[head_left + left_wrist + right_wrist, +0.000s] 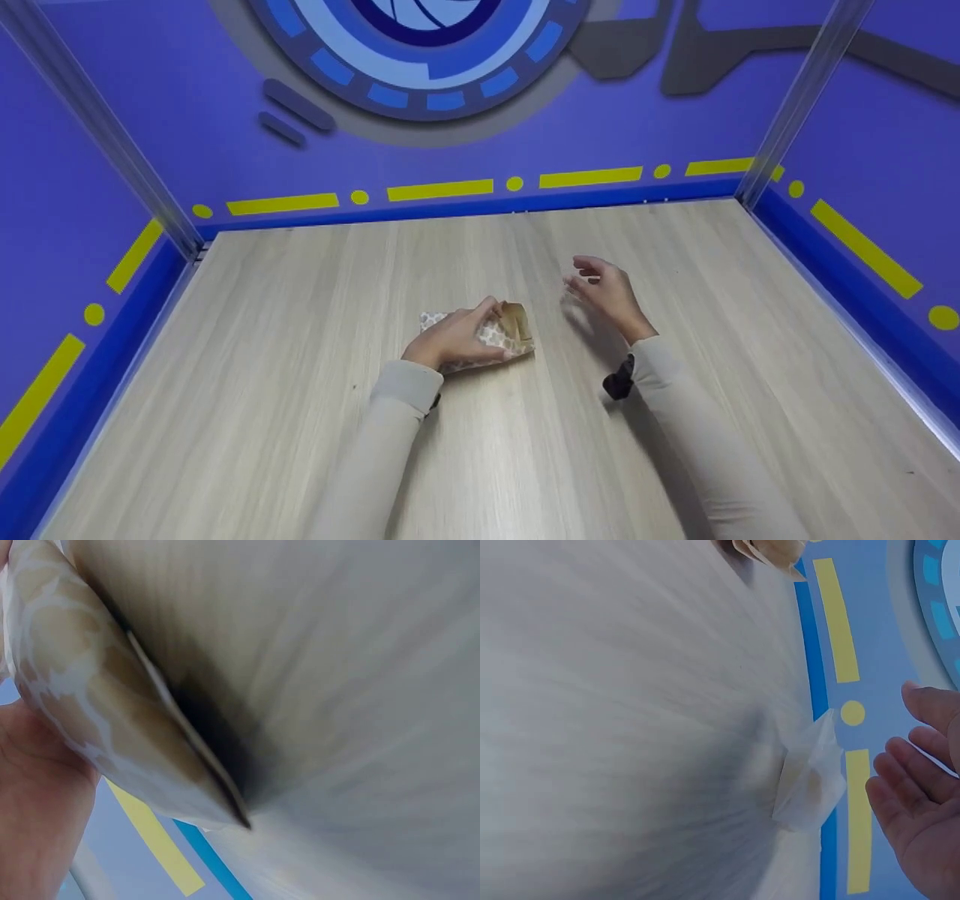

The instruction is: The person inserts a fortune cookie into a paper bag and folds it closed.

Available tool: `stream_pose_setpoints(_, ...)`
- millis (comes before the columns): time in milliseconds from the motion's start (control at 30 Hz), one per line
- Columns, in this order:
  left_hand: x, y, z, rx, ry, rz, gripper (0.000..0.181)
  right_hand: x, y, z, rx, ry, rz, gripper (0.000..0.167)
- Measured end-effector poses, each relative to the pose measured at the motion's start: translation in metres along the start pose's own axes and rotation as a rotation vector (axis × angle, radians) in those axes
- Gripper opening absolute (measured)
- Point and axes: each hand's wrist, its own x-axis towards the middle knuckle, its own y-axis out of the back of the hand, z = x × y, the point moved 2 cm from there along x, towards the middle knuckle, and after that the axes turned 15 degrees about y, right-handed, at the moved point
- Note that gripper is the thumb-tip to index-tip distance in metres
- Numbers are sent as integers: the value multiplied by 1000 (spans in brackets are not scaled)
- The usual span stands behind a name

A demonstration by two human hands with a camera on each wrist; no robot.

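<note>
A small paper bag [517,322] with a white and tan spotted pattern lies on its side on the table, its brown-lined mouth facing right. My left hand [454,337] grips it from above, thumb and fingers round its sides. In the left wrist view the bag [97,682] fills the upper left, beside part of the hand [37,802]. My right hand [611,296] is raised over the table right of the bag, fingers loosely bent and apart. Close to that hand [922,780], a crumpled translucent piece [810,780] shows in the right wrist view; whether it touches the table I cannot tell.
The wood-grain table [262,337] is enclosed by blue-purple panels with yellow dashes on the back [450,157], left and right sides. Metal posts stand at both back corners. A black strap piece [619,379] sits at the right wrist.
</note>
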Motion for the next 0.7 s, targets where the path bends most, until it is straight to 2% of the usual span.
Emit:
stream_pose_setpoints(333, 0, -2, 1, 5, 16, 10, 67, -4, 8, 12, 20, -119, 34, 53)
stream_pose_setpoints(700, -1, -1, 1, -4, 12, 13, 69, -10, 7, 19, 34, -280, 55, 64)
